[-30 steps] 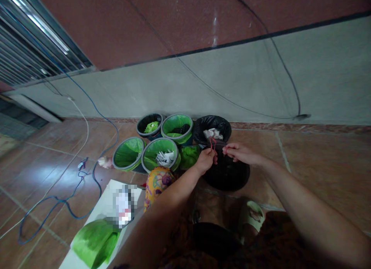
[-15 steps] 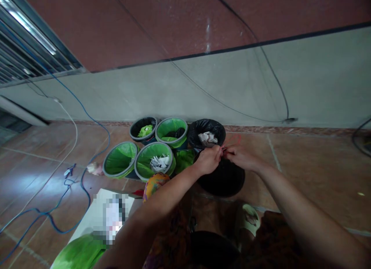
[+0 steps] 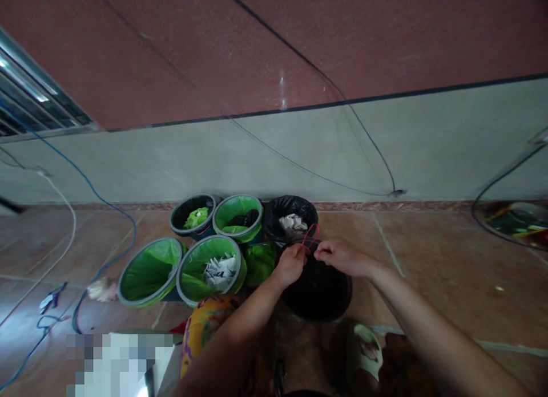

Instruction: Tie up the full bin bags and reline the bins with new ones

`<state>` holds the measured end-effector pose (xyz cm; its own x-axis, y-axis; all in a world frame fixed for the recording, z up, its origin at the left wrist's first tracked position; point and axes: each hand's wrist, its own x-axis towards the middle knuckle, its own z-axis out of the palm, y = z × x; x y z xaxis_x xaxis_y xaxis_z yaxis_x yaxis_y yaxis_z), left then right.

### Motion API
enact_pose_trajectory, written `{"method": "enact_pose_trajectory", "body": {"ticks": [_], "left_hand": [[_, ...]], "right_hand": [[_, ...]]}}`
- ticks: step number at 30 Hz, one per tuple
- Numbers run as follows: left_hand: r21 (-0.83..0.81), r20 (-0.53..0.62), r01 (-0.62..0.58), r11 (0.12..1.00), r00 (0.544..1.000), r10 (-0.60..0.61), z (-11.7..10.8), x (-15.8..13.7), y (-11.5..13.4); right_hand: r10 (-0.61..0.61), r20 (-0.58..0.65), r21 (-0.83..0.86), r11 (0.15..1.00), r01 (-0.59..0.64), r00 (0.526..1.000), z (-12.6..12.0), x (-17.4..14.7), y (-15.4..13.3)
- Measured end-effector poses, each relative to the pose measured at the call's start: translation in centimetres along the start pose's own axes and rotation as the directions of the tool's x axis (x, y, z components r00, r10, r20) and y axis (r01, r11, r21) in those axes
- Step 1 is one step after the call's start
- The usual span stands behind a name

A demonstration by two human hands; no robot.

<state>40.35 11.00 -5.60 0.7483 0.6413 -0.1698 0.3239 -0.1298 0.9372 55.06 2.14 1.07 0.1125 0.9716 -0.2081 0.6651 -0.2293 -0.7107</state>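
Thin red loop of string now raised above hands | left hand, right hand: fingers pinch its ends over black-lined round bin

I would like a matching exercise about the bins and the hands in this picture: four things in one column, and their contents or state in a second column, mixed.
Things:
1. front green-lined bin
2. back black-lined bin
3. left front green-lined bin
4. both hands: left hand, right hand

States:
A. no contents visible
B. pinching a red string
C. holds white paper scraps
D. holds crumpled pale paper

Pairs: 1-C, 2-D, 3-A, 4-B
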Motion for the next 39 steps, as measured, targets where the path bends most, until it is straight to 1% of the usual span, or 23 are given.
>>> {"method": "enact_pose_trajectory", "body": {"ticks": [1,3,4,6,8,9,11,13,15,16,18,20,22,23,25,27,30,32,34,36,37,38,39], "left_hand": [[0.015,0.059,-0.052,0.999,0.997,0.051,0.1,-0.1,0.0],[0.046,0.17,-0.161,0.986,0.974,0.151,0.2,-0.5,0.2],[0.069,0.207,-0.196,0.978,0.962,0.178,0.2,-0.7,0.4],[0.119,0.232,-0.217,0.969,0.955,0.186,0.2,-1.1,0.8],[0.158,0.208,-0.204,0.966,0.963,0.169,0.1,-1.3,1.1],[0.165,0.184,-0.194,0.967,0.969,0.163,0.0,-1.3,1.1],[0.148,0.135,-0.163,0.975,0.98,0.143,0.0,-1.2,1.0],[0.091,0.105,-0.119,0.989,0.989,0.109,0.2,-1.0,0.7],[-0.006,0.084,-0.07,0.997,0.994,0.071,0.4,-0.9,0.4],[-0.058,0.076,-0.046,0.997,0.996,0.05,0.5,-0.8,0.3],[-0.145,0.067,-0.001,0.989,0.998,0.01,0.7,-0.7,0.0],[-0.204,0.072,0.032,0.979,0.997,-0.017,0.8,-0.5,-0.2],[-0.248,0.075,0.063,0.967,0.996,-0.045,0.7,-0.5,-0.2],[-0.269,0.07,0.081,0.96,0.995,-0.064,0.7,-0.6,-0.1],[-0.311,0.057,0.124,0.942,0.992,-0.112,0.5,-0.7,0.3],[-0.356,0.044,0.163,0.92,0.986,-0.158,0.2,-1.0,0.8],[-0.408,0.019,0.183,0.894,0.981,-0.192,-0.1,-1.2,1.4],[-0.41,-0.011,0.176,0.895,0.98,-0.198,-0.2,-1.1,1.5],[-0.365,-0.025,0.176,0.914,0.98,-0.199,-0.3,-1.0,1.3],[-0.249,-0.026,0.174,0.953,0.982,-0.186,-0.3,-1.0,1.2],[-0.158,-0.018,0.155,0.975,0.987,-0.16,-0.4,-1.0,1.2],[-0.049,-0.01,0.115,0.992,0.993,-0.115,-0.4,-1.1,1.3],[0.073,0.001,0.052,0.996,0.999,-0.052,-0.5,-1.3,1.4]], "right_hand": [[-0.019,0.006,-0.006,1.0,0.019,1.0,0.0,0.1,-0.2],[-0.05,0.025,0.008,0.999,0.05,0.998,0.1,0.2,-0.7],[-0.062,0.037,0.032,0.998,0.061,0.997,0.1,0.3,-0.9],[-0.073,0.066,0.109,0.992,0.065,0.995,0.2,0.5,-1.1],[-0.055,0.078,0.218,0.975,0.037,0.995,0.1,0.6,-0.9],[-0.029,0.057,0.284,0.959,0.012,0.998,-0.1,0.7,-0.7],[0.08,-0.062,0.424,0.904,-0.046,0.995,-0.7,0.8,0.0],[0.216,-0.22,0.504,0.86,-0.079,0.951,-1.3,0.8,0.7],[0.27,-0.323,0.451,0.886,-0.103,0.907,-1.4,0.6,1.3],[0.251,-0.341,0.388,0.915,-0.108,0.906,-1.1,0.5,1.5],[0.141,-0.292,0.255,0.965,-0.065,0.946,0.0,0.2,1.7],[0.024,-0.173,0.181,0.983,0.008,0.985,1.6,0.0,1.6],[-0.017,-0.094,0.118,0.993,0.028,0.995,2.7,0.0,1.6],[0.0,-0.1,0.075,0.997,0.008,0.995,3.0,0.0,1.7],[0.046,-0.164,-0.001,0.999,-0.047,0.985,3.0,0.2,1.8],[0.067,-0.205,-0.013,0.997,-0.071,0.976,2.3,0.4,1.7],[0.097,-0.159,0.091,0.992,-0.083,0.983,1.1,0.1,1.1],[0.158,-0.057,0.208,0.968,-0.143,0.986,0.7,-0.4,0.6],[0.216,0.104,0.274,0.932,-0.237,0.971,0.5,-1.0,0.3],[0.265,0.226,0.218,0.924,-0.313,0.938,0.4,-1.3,0.6],[0.293,0.223,0.149,0.932,-0.329,0.93,0.4,-1.3,0.9],[0.315,0.168,0.073,0.941,-0.33,0.934,0.4,-1.2,1.2],[0.313,0.076,0.008,0.949,-0.314,0.947,0.5,-1.0,1.6]]}}
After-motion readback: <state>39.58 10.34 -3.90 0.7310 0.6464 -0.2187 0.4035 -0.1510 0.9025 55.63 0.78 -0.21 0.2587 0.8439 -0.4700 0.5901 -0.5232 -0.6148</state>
